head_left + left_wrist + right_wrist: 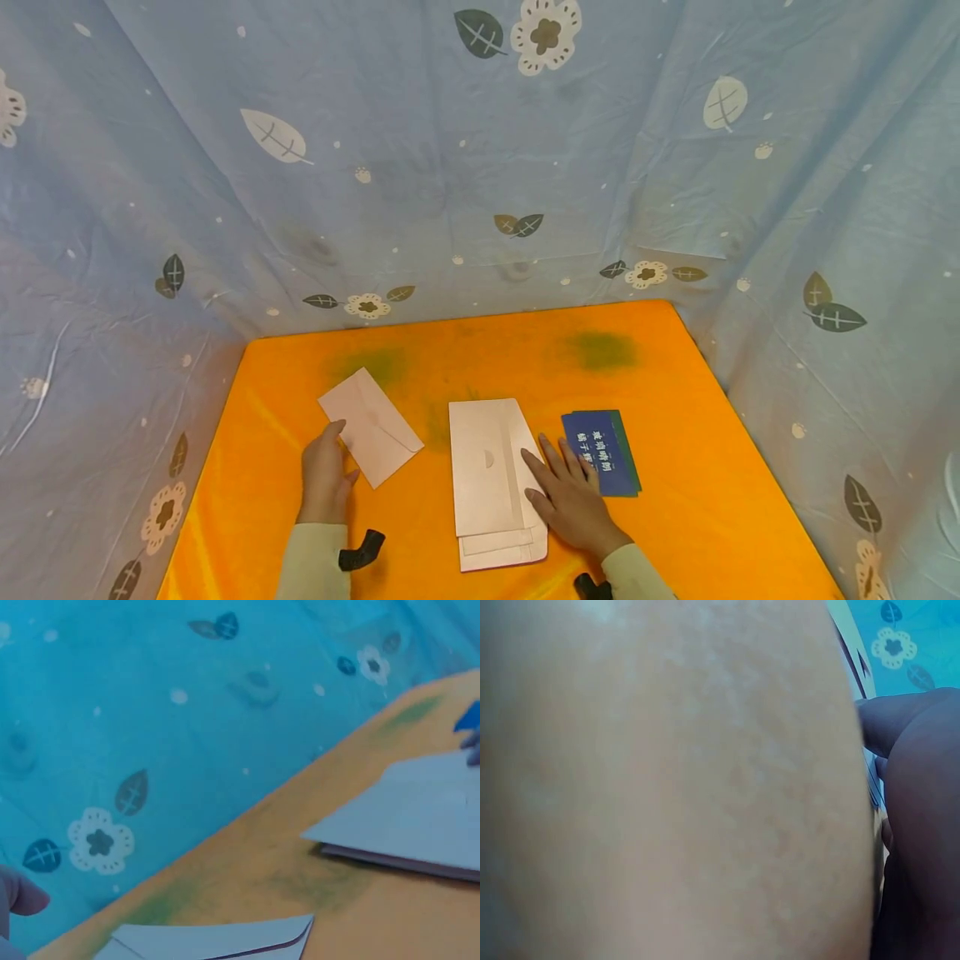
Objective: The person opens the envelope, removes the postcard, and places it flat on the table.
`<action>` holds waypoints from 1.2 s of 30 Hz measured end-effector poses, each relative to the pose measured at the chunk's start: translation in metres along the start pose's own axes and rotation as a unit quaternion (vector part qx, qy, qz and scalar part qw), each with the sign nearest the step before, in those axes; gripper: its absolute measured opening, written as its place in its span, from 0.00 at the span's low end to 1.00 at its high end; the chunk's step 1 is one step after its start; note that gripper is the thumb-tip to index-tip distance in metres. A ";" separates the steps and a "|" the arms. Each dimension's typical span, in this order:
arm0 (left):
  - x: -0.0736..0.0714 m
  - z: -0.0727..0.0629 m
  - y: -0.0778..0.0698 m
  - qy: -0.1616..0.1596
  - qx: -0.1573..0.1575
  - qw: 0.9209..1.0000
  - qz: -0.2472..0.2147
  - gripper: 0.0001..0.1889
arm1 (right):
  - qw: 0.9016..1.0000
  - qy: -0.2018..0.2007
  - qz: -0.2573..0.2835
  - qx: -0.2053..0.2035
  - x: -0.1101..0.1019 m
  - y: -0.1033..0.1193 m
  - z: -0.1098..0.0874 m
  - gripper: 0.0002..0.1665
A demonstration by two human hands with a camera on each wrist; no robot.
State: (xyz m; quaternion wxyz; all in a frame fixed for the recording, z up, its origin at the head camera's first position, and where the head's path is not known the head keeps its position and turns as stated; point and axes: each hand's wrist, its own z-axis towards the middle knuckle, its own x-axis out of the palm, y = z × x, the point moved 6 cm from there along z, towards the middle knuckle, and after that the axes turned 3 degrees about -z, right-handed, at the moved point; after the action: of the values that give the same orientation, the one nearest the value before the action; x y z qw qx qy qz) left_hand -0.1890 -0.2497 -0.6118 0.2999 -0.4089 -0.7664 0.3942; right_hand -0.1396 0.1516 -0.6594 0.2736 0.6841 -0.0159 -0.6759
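A pale pink envelope (372, 425) lies slanted on the left part of the table, its flap side up. My left hand (324, 475) is at its left edge, with fingertips overlapping that edge in the head view. In the left wrist view a finger (27, 895) stands apart from the envelope (225, 941). More pale envelopes (483, 475) lie stacked in the middle. Over the stack's right edge rests my right hand (576, 507), fingers spread, partly covering the blue cards (611, 454) beside it. Skin fills most of the right wrist view.
An orange cloth covers the table (487, 358), with greenish patches near its back edge. A blue curtain (420, 167) with leaves and flowers hangs behind and on both sides. Dark straps (362, 551) stick out near the sleeves. A green card (628, 454) shows under the blue ones.
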 end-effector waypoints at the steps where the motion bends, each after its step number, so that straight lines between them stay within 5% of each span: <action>1: 0.000 0.000 0.001 0.002 -0.009 1.000 -0.015 0.43 | 1.000 0.000 0.000 0.000 0.000 0.000 0.000 0.36; 4: -0.002 -0.001 0.004 0.010 -0.033 0.998 -0.056 0.43 | 1.000 -0.001 0.002 0.000 -0.001 0.000 -0.001 0.36; 11: -0.001 0.003 0.012 0.037 -0.043 0.991 -0.119 0.16 | 1.000 0.001 0.005 0.002 -0.001 0.000 -0.002 0.36; 22: 0.008 0.007 0.023 0.064 -0.005 0.996 -0.063 0.32 | 1.000 -0.001 0.005 -0.001 -0.002 0.001 -0.002 0.35; 36: 0.018 0.006 0.031 0.060 0.009 0.996 -0.072 0.28 | 0.999 -0.043 0.018 -0.027 -0.004 0.000 -0.005 0.34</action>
State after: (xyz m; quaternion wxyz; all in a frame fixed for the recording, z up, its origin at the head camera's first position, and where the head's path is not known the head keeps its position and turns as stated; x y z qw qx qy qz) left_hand -0.1906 -0.2249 -0.6387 0.3767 -0.3729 -0.7710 0.3531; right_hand -0.1355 0.1553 -0.6559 0.3033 0.6462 -0.0220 -0.7000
